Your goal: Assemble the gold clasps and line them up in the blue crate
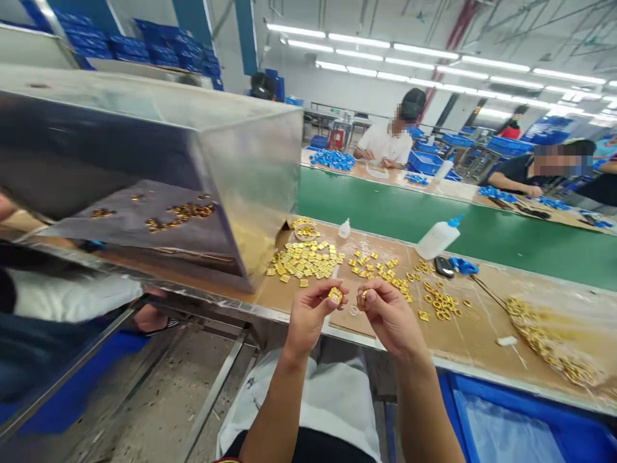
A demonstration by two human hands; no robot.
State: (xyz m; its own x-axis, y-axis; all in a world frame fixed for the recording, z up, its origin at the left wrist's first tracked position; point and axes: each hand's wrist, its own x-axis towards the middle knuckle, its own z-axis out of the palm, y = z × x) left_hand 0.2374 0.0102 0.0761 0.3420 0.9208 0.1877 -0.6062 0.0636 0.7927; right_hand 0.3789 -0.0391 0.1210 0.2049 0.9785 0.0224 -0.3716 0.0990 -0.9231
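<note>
The left hand [308,315] pinches a small square gold metal piece [335,295] between thumb and fingers [326,287], which are closed tight on it; the piece sits at the fingertips, just above the near edge of the brown cardboard-covered table [299,292]. The right hand [391,316] faces it, its fingers [380,288] drawn together on a small gold metal ring [362,296] (only a sliver of it shows past the thumb). The two parts are held just beside each other, with a narrow gap between them.

On the table beyond the hands lies a heap of square gold pieces [303,260], and to the right of it a scatter of loose gold rings [441,302]. A white squeeze bottle with a blue nozzle [438,238] lies tilted near the green conveyor belt [434,222], and a smaller white dropper bottle [344,228] stands near the heap. A large shiny steel hopper [144,161] fills the left side. Other people sit at the far table [385,173] across the belt.
</note>
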